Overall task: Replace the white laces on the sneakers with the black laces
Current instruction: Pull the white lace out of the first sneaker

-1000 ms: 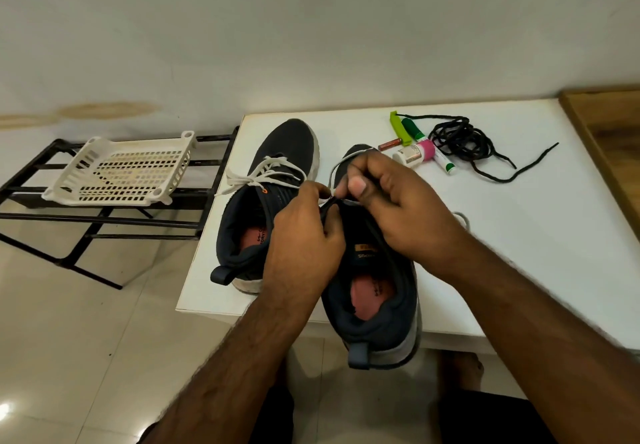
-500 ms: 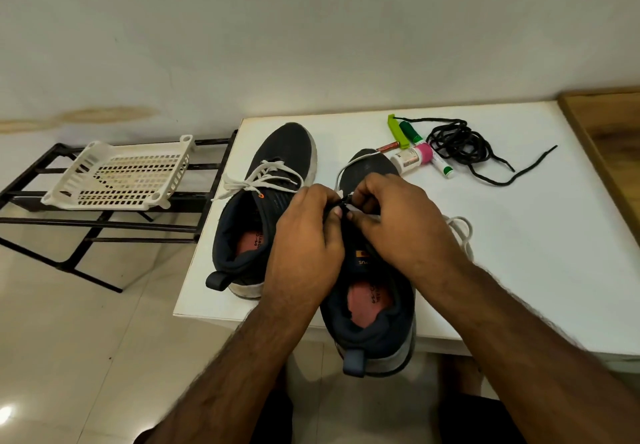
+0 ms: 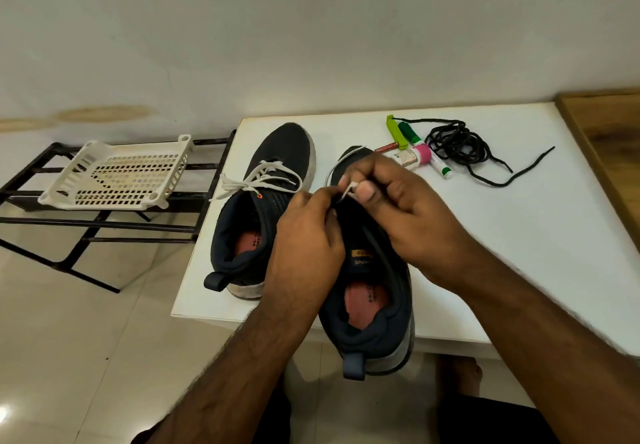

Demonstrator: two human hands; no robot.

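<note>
Fingers (image 3: pixel 363 191) of right hand (image 3: pixel 412 215) pinched white lace (image 3: pixel 348 190) at frame centre | left hand (image 3: pixel 306 232) gripped right sneaker (image 3: pixel 372 291) tongue area | left sneaker (image 3: pixel 263 208) beside it, laced white | black laces (image 3: pixel 457 146) piled upper right on bench (image 3: pixel 519 236)

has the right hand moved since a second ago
Yes. The right hand has shifted slightly toward the black laces, now pinching a white lace end above the near sneaker.
</note>
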